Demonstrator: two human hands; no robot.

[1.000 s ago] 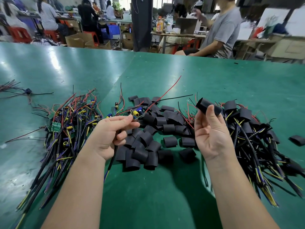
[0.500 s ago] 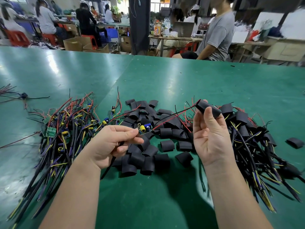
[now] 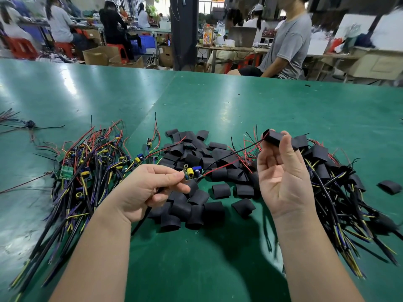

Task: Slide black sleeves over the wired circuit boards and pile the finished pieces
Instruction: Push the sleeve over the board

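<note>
Threading step: by my reading the leads go through first, and the board has yet to follow
Left hand [image 3: 139,192]: grip pinching the wired circuit board [image 3: 193,172] between thumb and fingertips, held just above the loose sleeves [image 3: 196,205]
Right hand [image 3: 283,182]: palm up, grip pinching one black sleeve [image 3: 275,137] at the fingertips, raised near the finished pile [image 3: 327,171]
Leads [image 3: 229,164]: one red and one black wire run from the board up to the sleeve's near mouth; whether their tips are inside I cannot tell
Stock: bare wired boards [image 3: 87,171] heaped at the left of the green worktop [image 3: 218,105], finished ones at the right, well apart
Risk one: squeezing the soft sleeve flat would close its mouth, and the tall yellow and blue parts could catch on the rim
Risk two: hauling on the thin leads instead of pushing the board could strain where they join it
Risk three: a lead left outside the mouth would bunch up and jam the slide
</note>
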